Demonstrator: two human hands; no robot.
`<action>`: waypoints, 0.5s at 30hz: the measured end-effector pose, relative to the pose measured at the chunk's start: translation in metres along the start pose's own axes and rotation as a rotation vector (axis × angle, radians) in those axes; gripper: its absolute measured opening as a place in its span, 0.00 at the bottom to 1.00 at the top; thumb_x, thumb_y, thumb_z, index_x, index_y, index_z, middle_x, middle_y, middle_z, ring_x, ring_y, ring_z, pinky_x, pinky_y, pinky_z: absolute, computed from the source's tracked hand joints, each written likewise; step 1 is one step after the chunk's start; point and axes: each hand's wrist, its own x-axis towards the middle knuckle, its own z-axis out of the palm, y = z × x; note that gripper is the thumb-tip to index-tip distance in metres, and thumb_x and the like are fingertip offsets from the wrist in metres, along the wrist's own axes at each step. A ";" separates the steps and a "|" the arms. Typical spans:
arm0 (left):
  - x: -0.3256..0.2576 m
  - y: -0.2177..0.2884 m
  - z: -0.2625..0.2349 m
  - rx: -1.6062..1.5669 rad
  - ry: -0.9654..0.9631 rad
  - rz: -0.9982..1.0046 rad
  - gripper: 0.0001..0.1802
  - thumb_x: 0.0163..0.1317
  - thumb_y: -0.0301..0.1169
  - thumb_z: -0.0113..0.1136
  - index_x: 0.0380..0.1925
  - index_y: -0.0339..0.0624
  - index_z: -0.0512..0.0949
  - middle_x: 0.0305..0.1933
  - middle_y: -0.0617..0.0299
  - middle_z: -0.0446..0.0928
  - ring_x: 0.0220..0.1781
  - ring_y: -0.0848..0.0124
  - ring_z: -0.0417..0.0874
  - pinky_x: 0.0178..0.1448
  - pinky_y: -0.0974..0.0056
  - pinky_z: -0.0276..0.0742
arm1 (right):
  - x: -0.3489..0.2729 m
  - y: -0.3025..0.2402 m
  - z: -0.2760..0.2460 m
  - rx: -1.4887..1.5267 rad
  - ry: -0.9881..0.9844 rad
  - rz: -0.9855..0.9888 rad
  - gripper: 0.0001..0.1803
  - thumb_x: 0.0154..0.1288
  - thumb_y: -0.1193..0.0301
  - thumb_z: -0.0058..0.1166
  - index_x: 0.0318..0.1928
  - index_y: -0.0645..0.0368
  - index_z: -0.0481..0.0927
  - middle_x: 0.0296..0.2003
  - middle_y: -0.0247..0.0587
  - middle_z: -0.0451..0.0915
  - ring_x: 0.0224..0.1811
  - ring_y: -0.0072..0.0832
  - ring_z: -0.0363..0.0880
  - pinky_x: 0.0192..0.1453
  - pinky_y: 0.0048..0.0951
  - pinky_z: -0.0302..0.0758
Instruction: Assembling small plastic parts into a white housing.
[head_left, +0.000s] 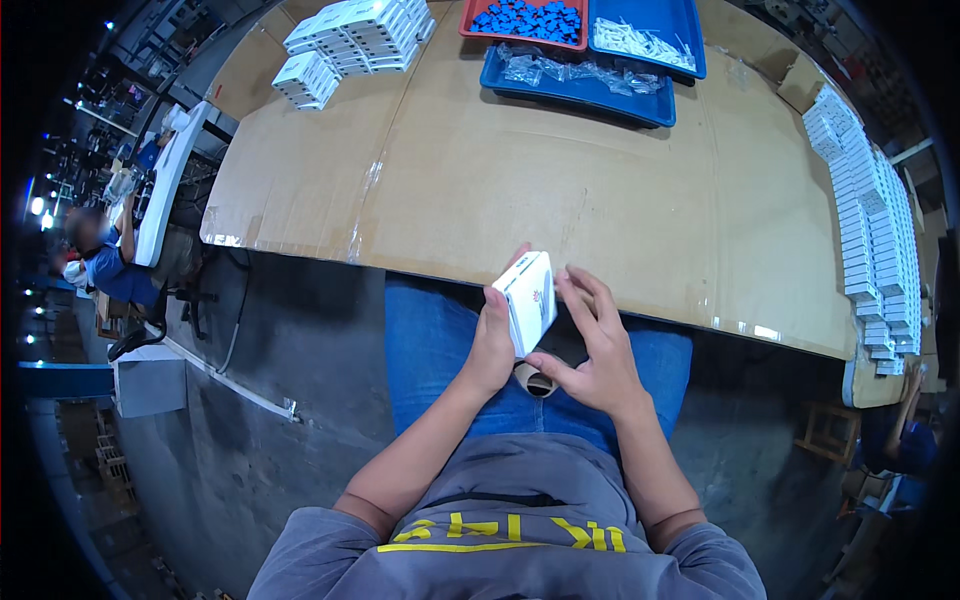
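Over my lap, just off the table's front edge, a small flat white box stands tilted in my left hand. The left thumb lies along one side of the box, and the other fingers are mostly hidden behind it. My right hand is at the box's right side with its fingers spread and curved. Its thumb tip is close to the lower corner of the box; whether it touches cannot be made out. Below the box, a brown round piece with a dark hollow middle rests between my thighs.
A cardboard-covered table spans ahead. White boxes are stacked back left, with long stacks at right. A red tray holds blue pieces; blue trays hold clear bags and white pieces. People sit far left and right.
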 end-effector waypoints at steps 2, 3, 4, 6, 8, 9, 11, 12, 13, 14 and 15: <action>0.001 0.005 0.001 -0.213 -0.041 -0.314 0.51 0.76 0.71 0.28 0.80 0.39 0.57 0.67 0.52 0.75 0.69 0.61 0.78 0.72 0.58 0.75 | 0.001 0.005 0.000 0.027 0.026 -0.050 0.54 0.51 0.50 0.78 0.76 0.55 0.70 0.73 0.56 0.67 0.74 0.58 0.69 0.74 0.56 0.71; 0.001 0.011 0.010 -0.232 -0.016 -0.389 0.47 0.79 0.69 0.25 0.76 0.41 0.63 0.65 0.52 0.78 0.65 0.63 0.82 0.67 0.58 0.80 | 0.001 0.008 -0.002 -0.017 0.002 -0.127 0.53 0.52 0.50 0.77 0.76 0.55 0.71 0.74 0.56 0.67 0.75 0.56 0.68 0.76 0.60 0.67; 0.000 0.016 0.015 -0.232 -0.016 -0.389 0.47 0.79 0.69 0.25 0.76 0.41 0.63 0.65 0.52 0.78 0.65 0.63 0.82 0.67 0.58 0.80 | 0.001 0.011 -0.003 -0.061 -0.022 -0.205 0.52 0.53 0.49 0.76 0.76 0.54 0.71 0.75 0.56 0.67 0.77 0.55 0.67 0.77 0.64 0.64; -0.003 0.023 0.024 -0.249 0.006 -0.541 0.46 0.78 0.69 0.27 0.73 0.42 0.67 0.62 0.52 0.80 0.64 0.61 0.84 0.64 0.57 0.84 | 0.001 0.017 -0.002 -0.053 -0.039 -0.232 0.49 0.55 0.47 0.74 0.74 0.56 0.73 0.75 0.56 0.67 0.78 0.53 0.67 0.78 0.70 0.60; -0.006 0.028 0.030 -0.230 0.029 -0.567 0.42 0.79 0.68 0.30 0.69 0.44 0.70 0.59 0.54 0.81 0.61 0.64 0.85 0.59 0.59 0.85 | 0.002 0.018 -0.001 -0.033 0.009 -0.301 0.48 0.57 0.45 0.72 0.72 0.60 0.74 0.74 0.56 0.69 0.77 0.52 0.68 0.78 0.70 0.60; -0.008 0.029 0.033 -0.248 0.039 -0.579 0.41 0.79 0.67 0.31 0.68 0.44 0.70 0.58 0.55 0.81 0.59 0.65 0.86 0.58 0.60 0.85 | 0.003 0.016 -0.003 -0.064 0.025 -0.332 0.48 0.59 0.43 0.70 0.70 0.65 0.76 0.72 0.59 0.72 0.74 0.55 0.73 0.76 0.67 0.65; -0.009 0.037 0.040 -0.245 0.040 -0.593 0.42 0.79 0.67 0.30 0.70 0.44 0.69 0.58 0.56 0.80 0.57 0.67 0.85 0.58 0.63 0.83 | 0.001 0.016 0.000 -0.034 0.066 -0.358 0.47 0.60 0.42 0.68 0.68 0.68 0.76 0.69 0.63 0.74 0.71 0.57 0.75 0.74 0.64 0.69; -0.010 0.037 0.039 -0.244 0.042 -0.593 0.42 0.79 0.67 0.30 0.70 0.44 0.69 0.58 0.56 0.80 0.57 0.67 0.85 0.58 0.63 0.83 | 0.001 0.016 0.001 -0.003 0.106 -0.386 0.46 0.62 0.42 0.67 0.66 0.71 0.77 0.67 0.66 0.75 0.69 0.60 0.77 0.72 0.62 0.73; -0.011 0.037 0.037 -0.246 0.012 -0.590 0.41 0.80 0.67 0.30 0.68 0.44 0.70 0.57 0.57 0.80 0.56 0.68 0.85 0.58 0.64 0.83 | 0.001 0.016 0.003 -0.001 0.107 -0.386 0.46 0.62 0.42 0.67 0.66 0.71 0.77 0.67 0.66 0.75 0.69 0.60 0.77 0.72 0.62 0.73; -0.012 0.035 0.036 -0.247 -0.018 -0.589 0.40 0.80 0.66 0.30 0.67 0.44 0.71 0.55 0.58 0.81 0.55 0.69 0.85 0.57 0.65 0.83 | 0.002 0.017 0.004 0.003 0.131 -0.429 0.46 0.64 0.42 0.65 0.64 0.74 0.78 0.65 0.69 0.76 0.67 0.62 0.79 0.70 0.60 0.75; -0.013 0.032 0.034 -0.246 -0.019 -0.590 0.40 0.80 0.66 0.30 0.67 0.44 0.71 0.55 0.58 0.81 0.55 0.69 0.85 0.57 0.65 0.83 | 0.002 0.018 0.005 0.006 0.156 -0.470 0.45 0.66 0.42 0.64 0.62 0.76 0.78 0.63 0.71 0.77 0.65 0.63 0.80 0.68 0.58 0.77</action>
